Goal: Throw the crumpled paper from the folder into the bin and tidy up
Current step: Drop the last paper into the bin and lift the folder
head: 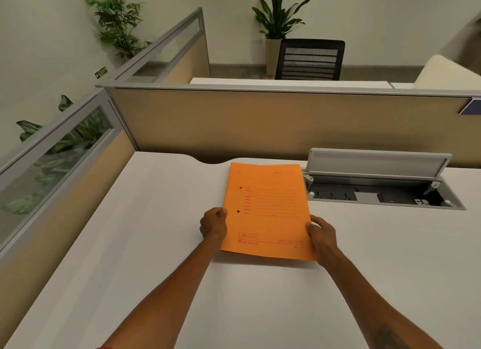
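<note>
The orange folder (268, 210) lies shut on the white desk (130, 244), held at its near edges between both hands. The left hand (213, 224) grips its left edge and the right hand (322, 233) grips its right edge, thumb on the cover. Beyond the right hand an open cable tray (380, 190) is sunk in the desk, with a tan partition (260, 125) behind it.

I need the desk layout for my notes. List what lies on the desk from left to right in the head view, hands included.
left hand → orange folder, closed → right hand → open cable tray set in the desk.
</note>
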Action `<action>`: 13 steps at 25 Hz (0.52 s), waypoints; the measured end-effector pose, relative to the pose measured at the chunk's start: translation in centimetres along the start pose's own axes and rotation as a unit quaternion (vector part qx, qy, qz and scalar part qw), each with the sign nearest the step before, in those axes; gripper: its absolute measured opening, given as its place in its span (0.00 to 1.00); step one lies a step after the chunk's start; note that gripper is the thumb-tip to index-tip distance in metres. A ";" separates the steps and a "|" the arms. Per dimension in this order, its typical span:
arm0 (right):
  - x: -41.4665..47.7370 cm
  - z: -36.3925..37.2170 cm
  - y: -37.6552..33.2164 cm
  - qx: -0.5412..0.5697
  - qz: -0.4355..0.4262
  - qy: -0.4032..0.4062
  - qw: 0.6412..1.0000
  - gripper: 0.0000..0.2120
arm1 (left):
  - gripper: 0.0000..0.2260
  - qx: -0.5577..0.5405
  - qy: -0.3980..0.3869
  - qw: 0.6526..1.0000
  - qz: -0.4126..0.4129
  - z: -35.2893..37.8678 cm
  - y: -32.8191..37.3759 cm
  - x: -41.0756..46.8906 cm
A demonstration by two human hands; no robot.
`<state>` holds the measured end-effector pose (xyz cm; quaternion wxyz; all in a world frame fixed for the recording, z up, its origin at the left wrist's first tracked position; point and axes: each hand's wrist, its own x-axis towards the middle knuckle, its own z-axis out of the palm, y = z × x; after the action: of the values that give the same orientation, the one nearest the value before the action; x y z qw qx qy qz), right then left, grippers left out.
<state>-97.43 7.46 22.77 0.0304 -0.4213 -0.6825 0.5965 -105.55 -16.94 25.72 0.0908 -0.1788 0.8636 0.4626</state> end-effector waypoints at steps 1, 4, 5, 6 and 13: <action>0.6 0.3 -0.1 -0.002 0.002 -0.002 1.000 0.15 | 0.13 0.003 0.002 1.000 -0.002 0.3 0.1 0.5; 1.9 1.1 -0.8 -0.003 0.002 -0.008 1.000 0.15 | 0.13 0.009 0.008 1.000 -0.003 1.0 -0.1 2.0; 2.2 1.3 -1.0 -0.003 0.000 -0.010 1.000 0.15 | 0.13 0.011 0.010 1.000 -0.004 1.1 -0.1 2.3; 2.5 1.6 -1.1 -0.004 -0.002 -0.011 1.000 0.15 | 0.13 0.015 0.013 1.000 -0.004 1.2 0.0 2.7; 2.4 1.4 -1.0 -0.056 -0.039 -0.003 0.998 0.15 | 0.13 0.045 0.005 0.999 -0.005 1.6 0.6 3.5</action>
<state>-100.26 7.93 22.09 0.0276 -0.3934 -0.7310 0.5570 -109.01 -16.13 24.19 0.0971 -0.1812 0.8831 0.4218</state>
